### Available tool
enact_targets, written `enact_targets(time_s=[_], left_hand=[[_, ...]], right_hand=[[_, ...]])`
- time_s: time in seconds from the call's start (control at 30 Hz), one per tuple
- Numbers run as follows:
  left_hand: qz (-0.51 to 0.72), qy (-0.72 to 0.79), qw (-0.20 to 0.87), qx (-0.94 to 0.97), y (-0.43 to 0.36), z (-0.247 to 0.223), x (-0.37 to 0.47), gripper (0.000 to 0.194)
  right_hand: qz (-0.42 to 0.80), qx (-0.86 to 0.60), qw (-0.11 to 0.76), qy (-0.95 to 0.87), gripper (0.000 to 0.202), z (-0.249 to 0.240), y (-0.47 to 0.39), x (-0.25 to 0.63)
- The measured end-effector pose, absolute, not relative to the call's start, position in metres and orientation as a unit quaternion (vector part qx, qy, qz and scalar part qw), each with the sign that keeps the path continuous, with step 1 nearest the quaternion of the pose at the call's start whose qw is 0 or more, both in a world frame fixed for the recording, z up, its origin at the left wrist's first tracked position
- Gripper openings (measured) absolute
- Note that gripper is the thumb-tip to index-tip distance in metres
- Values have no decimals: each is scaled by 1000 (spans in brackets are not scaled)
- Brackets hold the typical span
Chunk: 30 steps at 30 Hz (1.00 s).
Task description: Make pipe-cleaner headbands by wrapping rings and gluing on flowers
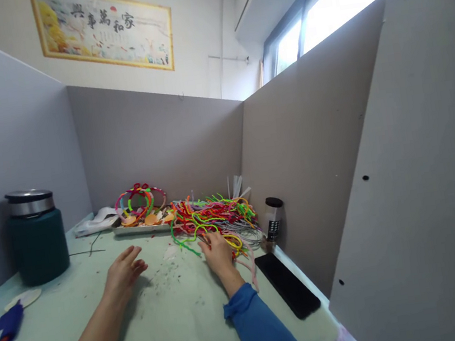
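My left hand [125,269] is held over the left middle of the table, its fingers stretched forward and slightly apart, with nothing in it. At the front edge of a heap of colourful pipe cleaners [216,211], my right hand [218,251] has its fingers bent and a little apart. A green pipe cleaner [186,246] runs close to its thumb; whether they touch I cannot tell. Behind the hands, a shallow metal tray [145,229] holds orange discs and scraps. Several multicoloured rings [141,200] stand over the tray.
A dark green flask [38,242] stands at left, near a blue tool [3,334] and a pale disc [23,299]. On the right lie a black phone [288,285] and a dark-capped clear jar [274,220]. Grey partitions [155,135] enclose the table [168,325].
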<state>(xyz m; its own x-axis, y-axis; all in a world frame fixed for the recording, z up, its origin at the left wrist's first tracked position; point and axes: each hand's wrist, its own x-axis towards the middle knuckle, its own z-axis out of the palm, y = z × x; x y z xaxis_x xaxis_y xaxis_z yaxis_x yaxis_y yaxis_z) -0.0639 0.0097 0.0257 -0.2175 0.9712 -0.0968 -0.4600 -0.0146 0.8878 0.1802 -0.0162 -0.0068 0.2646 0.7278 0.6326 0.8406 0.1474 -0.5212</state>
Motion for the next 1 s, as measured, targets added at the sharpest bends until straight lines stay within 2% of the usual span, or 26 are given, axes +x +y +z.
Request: enact_targets(time_s=[0.13,0.3,0.37,0.57,0.7,0.9,1.0], left_hand=[[624,452,546,328,7,28,-63,23],[602,467,558,329,5,29,-60,18],[599,471,558,329,5,27,-60,16],[590,472,557,344,12,19,-62,14],[594,468,556,345,13,16,-63,15],[596,462,562,341,9,20,-61,13],[597,462,556,347,7,23,-60,12]], right_hand=[[-92,-743,434,-500,30,8,-11,212],[-76,-844,293,-443,34,16,5,258],[-75,-849,264,-452,32,16,11,269],[-96,-834,230,-492,26,24,17,282],[-104,-839,209,-491,33,31,22,283],[-94,-826,166,-531,18,34,22,289],[-122,-825,163,-528,25,48,22,290]])
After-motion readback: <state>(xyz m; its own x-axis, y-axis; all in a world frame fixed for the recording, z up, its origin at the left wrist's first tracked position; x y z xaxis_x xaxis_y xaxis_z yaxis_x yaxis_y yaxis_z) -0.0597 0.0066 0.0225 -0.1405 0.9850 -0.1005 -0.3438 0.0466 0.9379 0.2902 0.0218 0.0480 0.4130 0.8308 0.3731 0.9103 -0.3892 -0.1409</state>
